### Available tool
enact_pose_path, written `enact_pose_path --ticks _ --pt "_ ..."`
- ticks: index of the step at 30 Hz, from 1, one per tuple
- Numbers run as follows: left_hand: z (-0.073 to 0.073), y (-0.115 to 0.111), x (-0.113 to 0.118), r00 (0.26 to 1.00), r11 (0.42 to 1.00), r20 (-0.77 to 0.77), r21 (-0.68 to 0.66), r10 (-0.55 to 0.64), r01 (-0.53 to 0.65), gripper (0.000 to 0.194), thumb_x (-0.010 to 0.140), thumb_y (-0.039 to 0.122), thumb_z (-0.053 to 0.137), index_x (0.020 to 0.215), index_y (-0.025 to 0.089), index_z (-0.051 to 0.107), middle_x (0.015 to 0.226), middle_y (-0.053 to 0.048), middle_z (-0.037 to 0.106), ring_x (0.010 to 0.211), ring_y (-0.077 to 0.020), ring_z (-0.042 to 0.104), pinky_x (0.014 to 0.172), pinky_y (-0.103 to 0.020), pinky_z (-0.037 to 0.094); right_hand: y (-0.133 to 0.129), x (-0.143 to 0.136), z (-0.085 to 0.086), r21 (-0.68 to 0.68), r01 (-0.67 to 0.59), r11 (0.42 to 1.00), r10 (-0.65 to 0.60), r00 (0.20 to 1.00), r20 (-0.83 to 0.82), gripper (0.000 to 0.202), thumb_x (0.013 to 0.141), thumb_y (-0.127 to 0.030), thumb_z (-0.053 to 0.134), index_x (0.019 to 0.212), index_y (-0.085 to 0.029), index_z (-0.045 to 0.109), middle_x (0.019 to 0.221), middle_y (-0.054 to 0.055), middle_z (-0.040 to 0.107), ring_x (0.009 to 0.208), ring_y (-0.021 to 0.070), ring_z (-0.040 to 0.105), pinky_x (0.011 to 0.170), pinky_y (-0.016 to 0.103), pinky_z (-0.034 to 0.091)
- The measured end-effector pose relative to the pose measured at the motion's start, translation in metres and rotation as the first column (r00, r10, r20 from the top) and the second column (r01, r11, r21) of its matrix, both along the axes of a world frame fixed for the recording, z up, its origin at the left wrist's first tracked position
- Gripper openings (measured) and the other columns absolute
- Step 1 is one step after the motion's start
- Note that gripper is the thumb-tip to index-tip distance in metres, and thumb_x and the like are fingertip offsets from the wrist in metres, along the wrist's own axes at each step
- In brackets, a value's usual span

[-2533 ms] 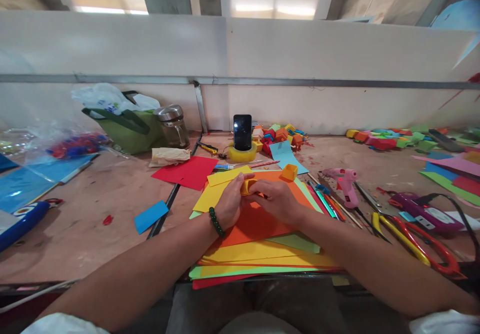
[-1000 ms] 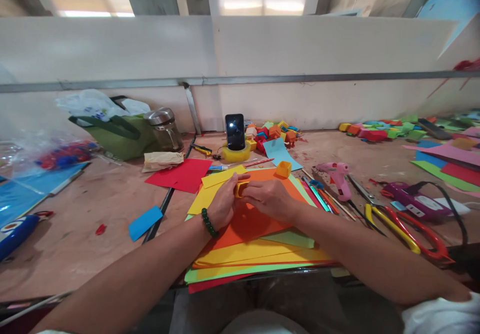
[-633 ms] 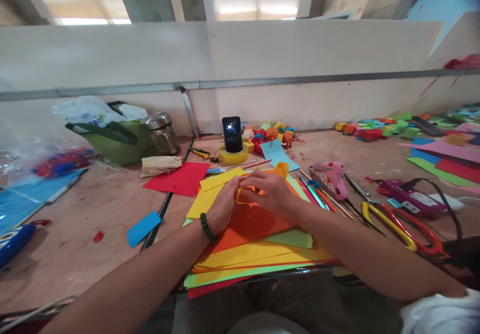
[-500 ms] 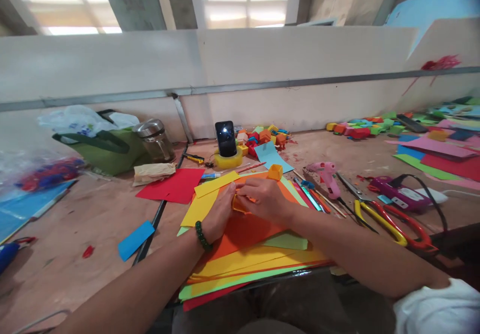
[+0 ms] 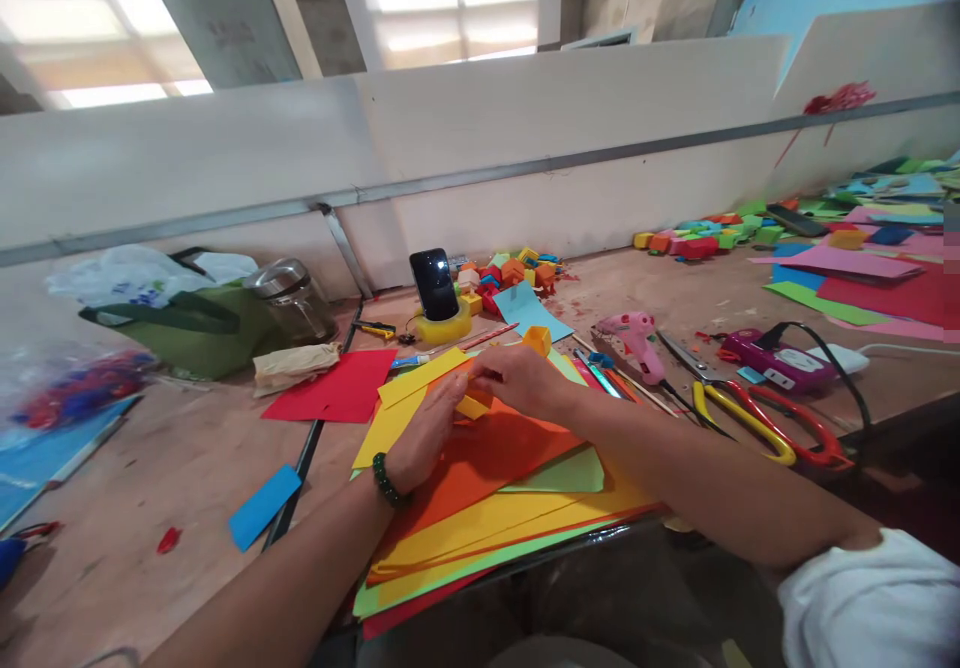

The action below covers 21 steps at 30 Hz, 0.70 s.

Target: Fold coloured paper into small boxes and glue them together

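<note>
Both hands meet over a stack of coloured paper sheets (image 5: 525, 523), the topmost of them orange. Between them is a small folded yellow paper piece (image 5: 472, 406), box-like and partly covered by fingers. My left hand (image 5: 430, 428), with a dark green bead bracelet at its wrist, is closed along the left side of the piece. My right hand (image 5: 521, 380) pinches it from the right and above. Just beyond the right hand sits a finished-looking yellow paper cube (image 5: 537, 339). A yellow paper strip (image 5: 420, 376) lies to the left of the hands.
Right of the stack lie a pink glue gun (image 5: 634, 343), large scissors (image 5: 750, 423) and a purple power strip (image 5: 780, 360). A phone (image 5: 434, 285) leans on a yellow tape roll (image 5: 444, 326), near several paper cubes (image 5: 517, 273). A glass jar (image 5: 292, 298) stands left.
The view has tilted and shifted, so the table appears moved left. Between my hands the folded piece has turned, showing a yellow face where an open orange-edged frame showed before.
</note>
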<state>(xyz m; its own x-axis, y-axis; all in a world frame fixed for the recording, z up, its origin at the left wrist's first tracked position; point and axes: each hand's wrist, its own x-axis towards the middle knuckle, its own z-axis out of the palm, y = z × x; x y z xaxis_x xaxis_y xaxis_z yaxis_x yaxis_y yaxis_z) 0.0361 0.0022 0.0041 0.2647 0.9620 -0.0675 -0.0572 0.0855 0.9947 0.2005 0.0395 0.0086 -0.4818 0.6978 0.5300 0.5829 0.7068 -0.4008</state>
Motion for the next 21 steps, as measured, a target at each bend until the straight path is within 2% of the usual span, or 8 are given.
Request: enact_pose_path --ticks 3,5,8,12,14,17,21 --pt "0.0016 0.0013 -0.0040 0.994 0.994 -0.004 0.010 -0.109 0.109 0.048 0.079 0.049 0.064 0.121 0.026 0.061 0.128 -0.008 0.057 0.089 -0.0191 0.061 0.066 -0.026 0.054 0.0022 0.0013 0.0004 0.002 0.003 1.000 -0.003 1.000 0.008 0.007 0.082 -0.010 0.060 0.081 -0.015 0.065 0.072 0.001 0.066 0.064 0.0115 0.056 0.060 0.022 0.036" --pt "0.0011 0.0028 -0.0061 0.989 0.988 -0.016 0.062 -0.144 0.145 0.053 0.074 0.039 0.072 0.124 0.026 0.058 0.130 -0.008 0.055 0.098 -0.0189 0.059 0.074 -0.024 0.052 0.0033 0.0016 0.0000 0.016 0.002 1.000 -0.002 1.000 0.000 0.006 0.081 -0.010 0.061 0.079 -0.014 0.065 0.074 0.002 0.067 0.068 0.0123 0.057 0.062 0.022 0.037" --pt "-0.0012 0.0055 -0.0076 0.987 0.982 -0.027 0.101 -0.156 0.158 0.058 0.067 0.028 0.079 0.121 0.023 0.059 0.118 -0.007 0.062 0.094 -0.0165 0.060 0.077 -0.022 0.048 0.0047 0.0018 -0.0011 0.002 -0.009 1.000 0.009 0.998 -0.059 0.008 0.082 -0.010 0.061 0.076 -0.015 0.064 0.069 0.001 0.065 0.065 0.0114 0.056 0.062 0.022 0.038" --pt "-0.0019 0.0078 -0.0062 0.985 0.983 0.009 0.067 -0.170 0.169 0.051 0.065 0.025 0.080 0.112 0.018 0.062 0.094 -0.003 0.066 0.077 -0.0135 0.060 0.072 -0.024 0.048 0.0070 0.0025 -0.0026 -0.064 -0.035 0.997 0.025 0.988 -0.152 0.005 0.080 -0.019 0.065 0.084 -0.016 0.064 0.064 -0.003 0.061 0.056 0.0088 0.051 0.056 0.020 0.037" --pt "-0.0005 0.0080 -0.0050 0.987 0.986 0.044 0.078 -0.153 0.149 0.046 0.062 0.024 0.082 0.104 0.017 0.063 0.093 -0.003 0.066 0.079 -0.0136 0.060 0.074 -0.024 0.048 0.0077 0.0031 -0.0022 -0.078 -0.068 0.995 0.054 0.984 -0.168 0.008 0.078 -0.021 0.066 0.083 -0.016 0.063 0.066 -0.002 0.062 0.056 0.0084 0.050 0.054 0.019 0.036" --pt "0.0021 0.0073 -0.0034 0.986 0.985 0.063 0.076 -0.157 0.152 0.045 0.061 0.023 0.082 0.102 0.018 0.063 0.094 -0.003 0.066 0.081 -0.0138 0.060 0.077 -0.025 0.047 0.0060 0.0035 0.0005 -0.096 -0.118 0.988 0.099 0.978 -0.181 0.008 0.079 -0.016 0.062 0.071 -0.015 0.061 0.062 -0.003 0.060 0.055 0.0078 0.048 0.052 0.019 0.034" --pt "0.0047 0.0050 -0.0018 0.989 0.981 -0.011 0.125 -0.150 0.150 0.042 0.061 0.021 0.080 0.100 0.017 0.065 0.092 -0.002 0.065 0.082 -0.0141 0.057 0.074 -0.023 0.045 0.0019 0.0029 0.0028 -0.074 -0.061 0.995 0.050 0.987 -0.151 0.014 0.075 -0.006 0.059 0.064 -0.015 0.061 0.058 -0.004 0.058 0.056 0.0075 0.049 0.054 0.019 0.034"
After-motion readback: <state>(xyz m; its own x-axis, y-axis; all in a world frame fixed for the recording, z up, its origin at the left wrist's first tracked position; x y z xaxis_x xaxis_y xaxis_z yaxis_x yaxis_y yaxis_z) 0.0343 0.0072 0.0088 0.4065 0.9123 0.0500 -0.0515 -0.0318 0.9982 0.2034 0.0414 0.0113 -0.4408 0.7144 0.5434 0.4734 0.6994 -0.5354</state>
